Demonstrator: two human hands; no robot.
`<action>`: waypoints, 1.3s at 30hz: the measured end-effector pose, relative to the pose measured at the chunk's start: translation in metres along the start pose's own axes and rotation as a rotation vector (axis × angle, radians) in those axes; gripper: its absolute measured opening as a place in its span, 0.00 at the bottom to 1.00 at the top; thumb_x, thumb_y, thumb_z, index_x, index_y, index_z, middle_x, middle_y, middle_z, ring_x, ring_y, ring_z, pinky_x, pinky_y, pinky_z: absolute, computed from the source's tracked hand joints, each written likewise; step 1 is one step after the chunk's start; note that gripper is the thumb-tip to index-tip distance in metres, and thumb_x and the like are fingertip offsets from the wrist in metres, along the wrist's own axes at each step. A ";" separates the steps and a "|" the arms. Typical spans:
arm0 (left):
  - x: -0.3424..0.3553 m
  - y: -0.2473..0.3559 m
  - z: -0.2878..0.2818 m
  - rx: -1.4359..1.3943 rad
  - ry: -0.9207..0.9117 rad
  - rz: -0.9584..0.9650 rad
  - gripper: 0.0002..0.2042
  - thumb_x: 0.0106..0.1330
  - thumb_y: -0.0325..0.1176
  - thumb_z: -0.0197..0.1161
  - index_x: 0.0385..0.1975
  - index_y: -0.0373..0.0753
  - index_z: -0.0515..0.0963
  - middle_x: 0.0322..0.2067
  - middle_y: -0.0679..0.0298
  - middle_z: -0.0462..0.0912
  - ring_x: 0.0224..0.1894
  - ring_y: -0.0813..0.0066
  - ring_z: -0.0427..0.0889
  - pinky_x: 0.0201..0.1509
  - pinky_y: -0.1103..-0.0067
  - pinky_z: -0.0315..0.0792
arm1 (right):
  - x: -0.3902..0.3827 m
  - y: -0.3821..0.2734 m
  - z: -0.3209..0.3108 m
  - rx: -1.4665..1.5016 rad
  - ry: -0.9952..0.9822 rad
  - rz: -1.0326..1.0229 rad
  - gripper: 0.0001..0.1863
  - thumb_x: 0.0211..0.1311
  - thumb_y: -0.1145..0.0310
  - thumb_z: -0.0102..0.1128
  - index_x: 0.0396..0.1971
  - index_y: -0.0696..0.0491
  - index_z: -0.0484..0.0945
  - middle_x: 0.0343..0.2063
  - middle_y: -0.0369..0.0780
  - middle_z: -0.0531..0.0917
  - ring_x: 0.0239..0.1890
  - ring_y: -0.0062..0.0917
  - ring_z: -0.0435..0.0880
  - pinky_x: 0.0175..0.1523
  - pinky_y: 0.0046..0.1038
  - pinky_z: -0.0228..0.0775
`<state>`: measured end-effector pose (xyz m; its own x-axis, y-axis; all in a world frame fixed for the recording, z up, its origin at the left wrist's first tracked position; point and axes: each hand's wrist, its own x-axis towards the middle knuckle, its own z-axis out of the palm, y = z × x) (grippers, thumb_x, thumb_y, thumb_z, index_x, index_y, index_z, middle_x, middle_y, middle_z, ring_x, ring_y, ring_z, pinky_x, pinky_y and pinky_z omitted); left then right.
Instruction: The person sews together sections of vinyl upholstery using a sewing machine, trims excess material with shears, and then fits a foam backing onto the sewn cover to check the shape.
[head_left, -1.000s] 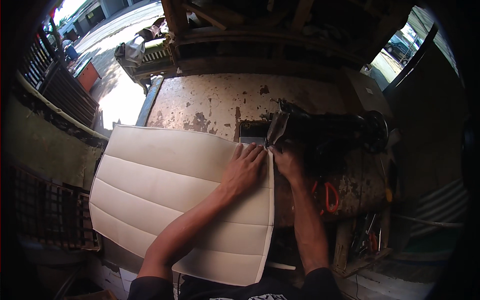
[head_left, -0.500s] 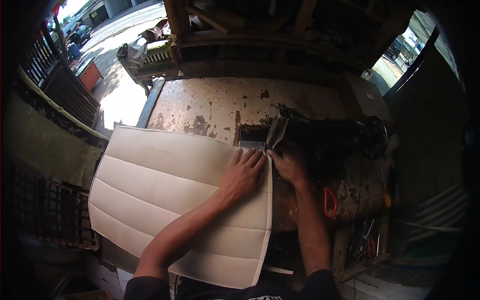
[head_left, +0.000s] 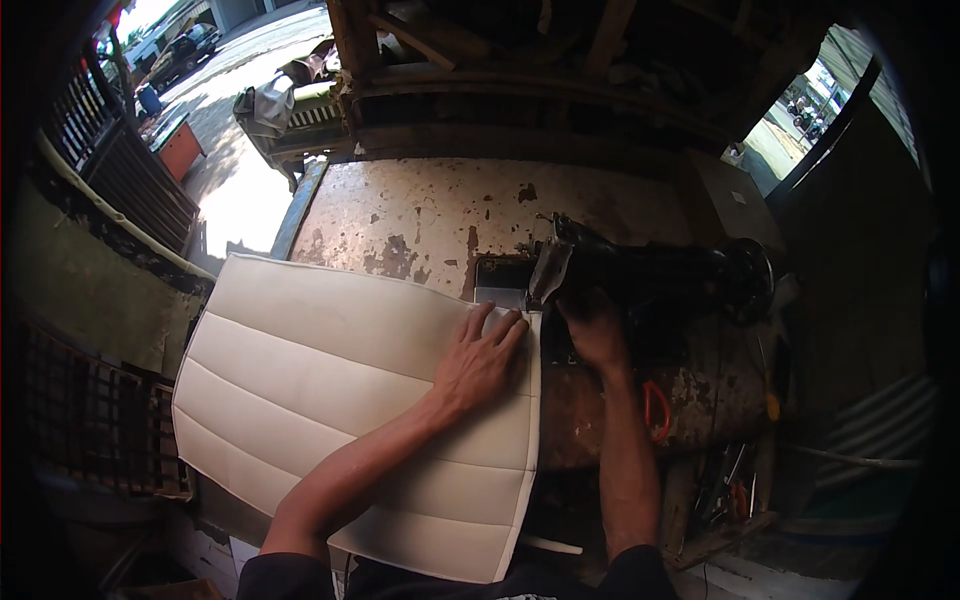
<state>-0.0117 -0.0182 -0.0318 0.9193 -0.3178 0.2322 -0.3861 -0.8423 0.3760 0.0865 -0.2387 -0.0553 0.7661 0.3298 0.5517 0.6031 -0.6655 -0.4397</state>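
Note:
A cream quilted cover (head_left: 290, 350) with stitched channels and a piped edge lies across the worktable. Its top right corner sits at the needle end of a black sewing machine (head_left: 670, 270). My left hand (head_left: 480, 355) rests flat on the cover near that corner, fingers a little apart, holding nothing. Beside the machine head, just right of the cover's edge, is my right hand (head_left: 597, 335). It is off the cover, and its fingertips are lost in the shadow under the machine's arm, so what they touch cannot be seen.
Worn, peeling paint covers the tabletop (head_left: 400, 205). A red loop-shaped handle (head_left: 657, 410) lies right of my right forearm. Several tools (head_left: 738, 490) stand in a holder below the table's right side. Dark wooden framing (head_left: 540, 90) rises behind the table.
My right hand has left the cover's corner and moved right and slightly down, beside the machine head. My left hand has shifted slightly, its fingers more spread. The cover has moved a little left.

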 end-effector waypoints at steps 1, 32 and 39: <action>-0.003 -0.002 0.001 0.001 -0.003 -0.004 0.28 0.70 0.42 0.61 0.69 0.41 0.70 0.71 0.60 0.71 0.76 0.46 0.61 0.80 0.56 0.56 | 0.004 -0.014 -0.002 0.004 -0.003 0.001 0.15 0.69 0.55 0.63 0.33 0.53 0.87 0.28 0.46 0.85 0.35 0.46 0.86 0.41 0.45 0.76; 0.013 0.003 0.002 0.103 0.006 0.011 0.32 0.65 0.44 0.64 0.71 0.48 0.72 0.63 0.58 0.73 0.65 0.50 0.70 0.71 0.53 0.61 | -0.032 -0.077 -0.031 0.233 -0.202 0.327 0.05 0.66 0.70 0.65 0.33 0.56 0.84 0.31 0.43 0.82 0.31 0.36 0.84 0.36 0.35 0.74; 0.012 0.004 0.005 0.126 0.057 0.021 0.33 0.63 0.43 0.65 0.71 0.46 0.71 0.60 0.58 0.74 0.63 0.53 0.70 0.70 0.54 0.61 | 0.008 0.010 0.000 -0.557 -0.259 -0.023 0.08 0.57 0.64 0.66 0.31 0.51 0.87 0.29 0.43 0.87 0.32 0.40 0.89 0.38 0.42 0.82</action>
<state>-0.0024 -0.0277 -0.0323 0.9039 -0.3139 0.2905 -0.3894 -0.8848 0.2557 0.0984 -0.2424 -0.0550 0.8255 0.4538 0.3355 0.4672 -0.8830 0.0448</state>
